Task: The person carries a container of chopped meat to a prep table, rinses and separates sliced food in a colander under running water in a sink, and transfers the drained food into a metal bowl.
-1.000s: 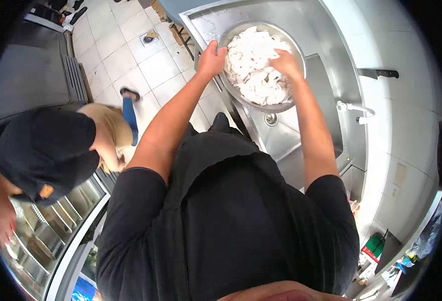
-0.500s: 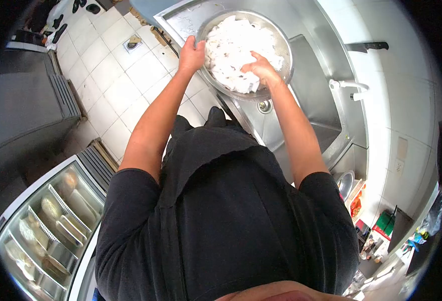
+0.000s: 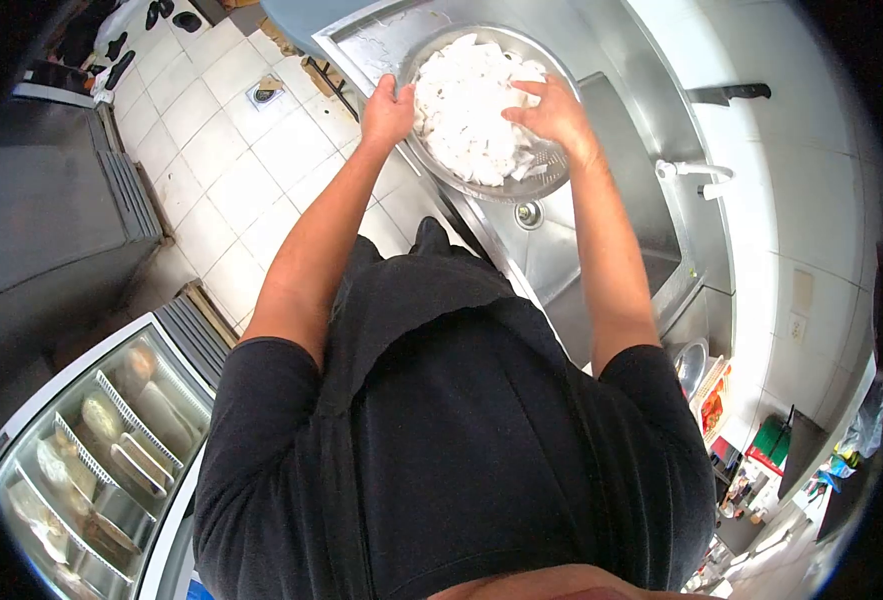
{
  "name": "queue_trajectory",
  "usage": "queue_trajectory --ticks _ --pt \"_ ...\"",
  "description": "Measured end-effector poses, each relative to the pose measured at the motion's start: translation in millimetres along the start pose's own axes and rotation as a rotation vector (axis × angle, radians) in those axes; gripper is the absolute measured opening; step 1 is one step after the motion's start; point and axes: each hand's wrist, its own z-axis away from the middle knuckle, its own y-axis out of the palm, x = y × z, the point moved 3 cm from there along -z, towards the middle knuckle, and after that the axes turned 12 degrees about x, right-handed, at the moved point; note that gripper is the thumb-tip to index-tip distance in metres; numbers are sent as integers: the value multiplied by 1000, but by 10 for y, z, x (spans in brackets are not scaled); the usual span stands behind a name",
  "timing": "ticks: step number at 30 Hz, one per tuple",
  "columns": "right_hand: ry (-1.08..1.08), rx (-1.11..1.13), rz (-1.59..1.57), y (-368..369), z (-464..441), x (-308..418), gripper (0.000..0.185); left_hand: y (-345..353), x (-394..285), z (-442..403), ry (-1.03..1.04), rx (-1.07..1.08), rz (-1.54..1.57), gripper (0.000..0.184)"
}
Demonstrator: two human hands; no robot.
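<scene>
A round metal colander (image 3: 553, 168) stands at the sink's upper end, with small holes showing in its wall. White sliced pieces of food (image 3: 469, 105) are heaped in it; their exact kind is unclear. My left hand (image 3: 389, 112) grips the colander's left rim, thumb pointing up and fingers partly hidden by the edge. Over the right side of the heap, my right hand (image 3: 553, 110) is spread with its fingers apart, the fingertips at the white pieces and nothing held.
The steel sink (image 3: 621, 210) has a drain (image 3: 528, 215) and a white faucet (image 3: 696, 172). A black-handled knife (image 3: 729, 94) is on the wall side. Behind on the left is a glass-topped freezer (image 3: 101, 450) with bagged goods. White tiles (image 3: 206, 175) cover the floor.
My right hand has lifted from the lower middle of the heap and moved up and right, fingers spreading. The pieces have shifted left, baring the colander's lower right wall. My left hand stays on the rim.
</scene>
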Motion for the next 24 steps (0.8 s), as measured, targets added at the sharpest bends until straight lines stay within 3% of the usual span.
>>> queue_trajectory --ticks 2,4,5,8,9,10,12,13,16,19,22,24 --pt "72 -83 42 284 -47 -205 51 -37 -34 24 4 -26 -65 32" --pt "-14 54 102 743 -217 -245 55 30 80 -40 67 -45 -18 32" --pt "47 -53 178 895 -199 -221 62 38 39 -16 52 -28 -8 32" --pt "272 28 233 819 -231 -13 68 -56 -68 40 5 -16 -8 31" --pt "253 -82 156 899 -393 -257 62 -51 -46 41 -9 -10 -21 31" --pt "224 -35 115 921 -451 -408 60 -25 -45 30 -16 -4 -31 31" --pt "143 49 54 809 -618 -604 56 -25 -84 12 3 3 -32 31" --pt "133 -47 -190 796 -592 -733 54 -44 -78 52 -4 6 -32 31" --pt "47 -86 -466 494 -490 -833 57 -71 -118 79 -42 -3 -81 32" --pt "82 -101 -499 1 -90 -363 57 -49 -93 75 -15 -8 -39 31" --pt "190 -37 -343 -202 -36 -241 56 -31 -50 37 -22 9 -3 30" --pt "28 21 -95 -299 56 -95 52 -15 -30 28 -16 8 13 30"
